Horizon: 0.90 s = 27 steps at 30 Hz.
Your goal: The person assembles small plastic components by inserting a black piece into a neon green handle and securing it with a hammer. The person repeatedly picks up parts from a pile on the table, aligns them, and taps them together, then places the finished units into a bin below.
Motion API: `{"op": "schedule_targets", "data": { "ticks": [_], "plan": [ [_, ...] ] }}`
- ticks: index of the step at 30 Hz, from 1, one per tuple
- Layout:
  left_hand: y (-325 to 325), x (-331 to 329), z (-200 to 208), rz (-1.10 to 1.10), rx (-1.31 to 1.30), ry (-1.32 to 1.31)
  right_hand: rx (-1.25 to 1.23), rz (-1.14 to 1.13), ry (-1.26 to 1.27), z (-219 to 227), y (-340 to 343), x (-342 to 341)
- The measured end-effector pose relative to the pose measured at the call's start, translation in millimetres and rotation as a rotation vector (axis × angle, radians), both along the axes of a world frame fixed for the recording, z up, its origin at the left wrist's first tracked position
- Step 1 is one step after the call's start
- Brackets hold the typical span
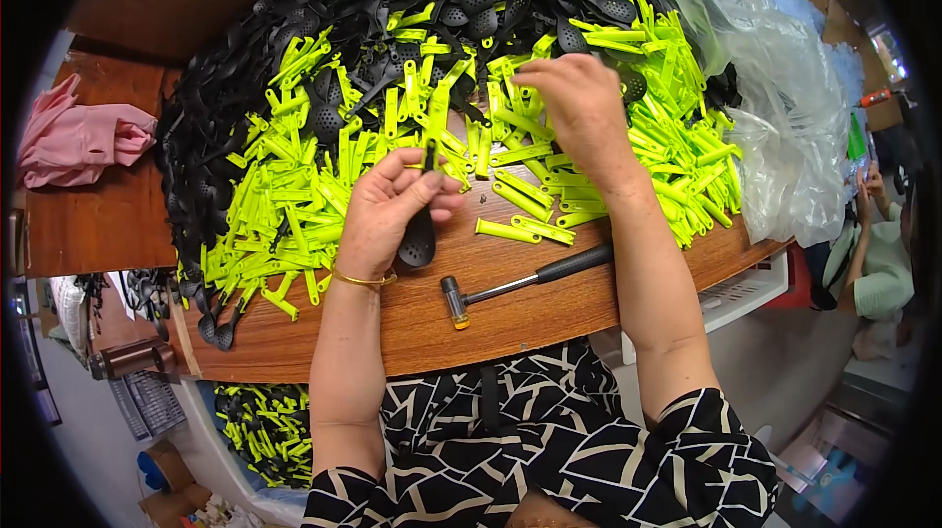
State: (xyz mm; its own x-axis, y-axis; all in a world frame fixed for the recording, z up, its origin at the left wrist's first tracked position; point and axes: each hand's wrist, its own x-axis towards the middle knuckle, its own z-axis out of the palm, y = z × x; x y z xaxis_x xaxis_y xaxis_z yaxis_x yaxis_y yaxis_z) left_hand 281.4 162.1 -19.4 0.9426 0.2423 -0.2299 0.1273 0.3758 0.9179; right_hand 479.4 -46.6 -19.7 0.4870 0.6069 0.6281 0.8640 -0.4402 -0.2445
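Observation:
My left hand is closed around a black perforated spoon with a lime-green handle. Its bowl hangs below my fingers, toward me, and the handle points away over the pile. My right hand is raised at the right, over the loose lime-green handles, with its fingers loosely bent and nothing visible in them. On the wooden table, in front of me, lies a small hammer with a black grip and a black-and-yellow head.
Black perforated spoon heads are heaped at the back and left. Clear plastic sheeting drapes over the right side. A pink cloth lies at the left. Below the table's left edge, a container holds green-and-black spoons. Another person is at the far right.

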Motion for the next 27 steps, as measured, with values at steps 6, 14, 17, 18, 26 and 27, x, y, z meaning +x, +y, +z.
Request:
{"op": "schedule_targets", "data": {
  "ticks": [6, 14, 17, 18, 26, 27],
  "plan": [
    [4, 3, -9, 0.139, 0.066, -0.034, -0.136, -0.017, 0.007, -13, 4, 4],
    [3, 4, -7, 0.088, 0.019, -0.058, -0.16, -0.078, -0.035, -11, 11, -4],
    [0, 3, -2, 0.062, 0.05, -0.076, -0.133, -0.105, -0.056, -15, 14, -5],
    [0, 2, -2, 0.071, 0.048, -0.081, -0.12, -0.095, -0.039, -14, 14, -3],
    [5, 3, 2, 0.148, 0.079, -0.07, -0.058, -0.216, -0.098, -8, -6, 10],
    [6, 2, 1, 0.146, 0.075, -0.073, -0.055, -0.196, -0.135, -6, -5, 8]
  ]
}}
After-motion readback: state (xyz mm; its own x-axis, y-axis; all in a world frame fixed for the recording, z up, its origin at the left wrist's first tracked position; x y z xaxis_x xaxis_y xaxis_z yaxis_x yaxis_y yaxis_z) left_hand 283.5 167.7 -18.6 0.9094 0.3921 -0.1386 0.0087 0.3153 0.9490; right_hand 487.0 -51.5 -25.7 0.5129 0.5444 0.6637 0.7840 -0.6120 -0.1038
